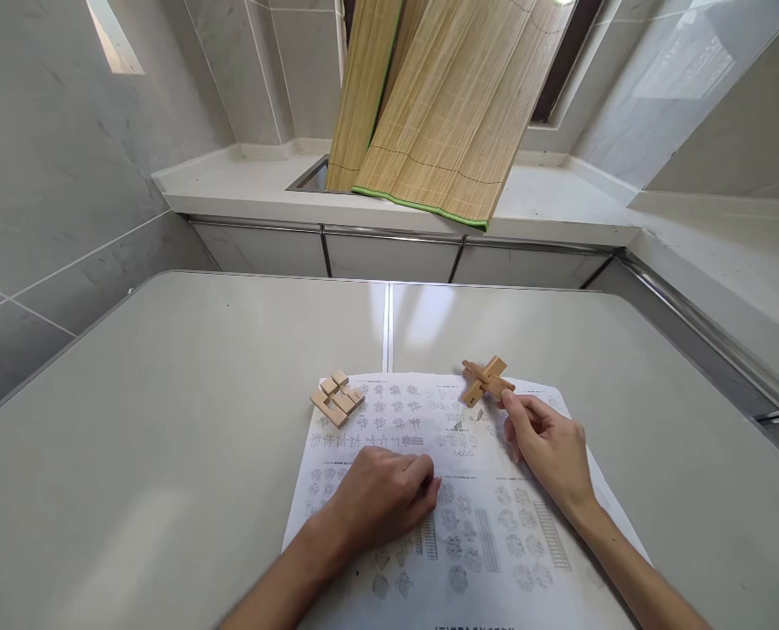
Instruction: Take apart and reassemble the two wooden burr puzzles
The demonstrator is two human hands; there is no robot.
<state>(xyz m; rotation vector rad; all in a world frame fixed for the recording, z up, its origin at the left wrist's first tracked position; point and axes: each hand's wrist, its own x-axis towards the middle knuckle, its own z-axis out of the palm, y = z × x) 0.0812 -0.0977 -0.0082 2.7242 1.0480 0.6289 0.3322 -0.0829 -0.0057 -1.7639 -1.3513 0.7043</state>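
Printed paper (481, 604) is overlain by the left hand (389, 490), whose grip cannot be judged. At the paper's far edge, a wooden cross (486, 381) is pinched by the right hand (550, 442).

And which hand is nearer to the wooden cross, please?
Right: the right hand appears to touch the wooden cross; the left hand rests on the paper sheet, farther away.

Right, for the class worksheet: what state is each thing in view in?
Printed sheet: spread out, printed side up.
Light wooden blocks: grouped together, lying at the sheet's far left corner.
Crossed wooden pieces: interlocked, lettering too small to read.
Left grip: loosely curled over the sheet.
Right grip: fingertips at the crossed pieces, firmness unclear.
Bamboo blind: unrolled, slanted.
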